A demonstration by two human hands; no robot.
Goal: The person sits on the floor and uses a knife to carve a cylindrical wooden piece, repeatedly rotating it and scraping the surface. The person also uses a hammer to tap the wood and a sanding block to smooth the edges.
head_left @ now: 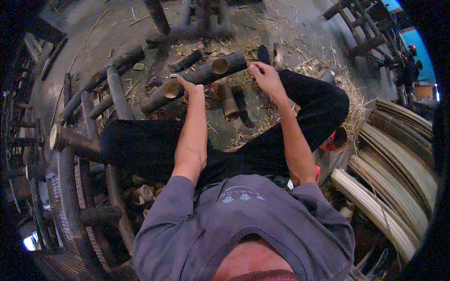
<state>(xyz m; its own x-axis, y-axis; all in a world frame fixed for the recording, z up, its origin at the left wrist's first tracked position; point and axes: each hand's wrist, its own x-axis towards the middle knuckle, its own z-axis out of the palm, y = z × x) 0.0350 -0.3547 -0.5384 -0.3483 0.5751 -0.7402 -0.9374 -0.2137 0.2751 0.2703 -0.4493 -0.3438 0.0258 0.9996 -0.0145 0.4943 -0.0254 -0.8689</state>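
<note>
A dark bamboo pole (200,75) lies slantwise before me above my knees, its right end farther away. Two round, pale-brown holes are cut into its upper side. My left hand (191,88) grips the pole from the near side, between the holes, its far fingers partly hidden. Close to the pole's right end, my right hand (268,80) is closed with fingertips pinched together. Whatever they hold, if anything, is too small to make out. Below the pole, a shorter bamboo piece (228,104) rests on the floor between my legs.
At left stands a bamboo frame (121,96) of joined poles. Pale bamboo strips (393,175) are stacked at right, beside a red, round, open container (336,139). Shavings (300,35) litter the floor. A dark wooden stand (192,33) rises at the far side.
</note>
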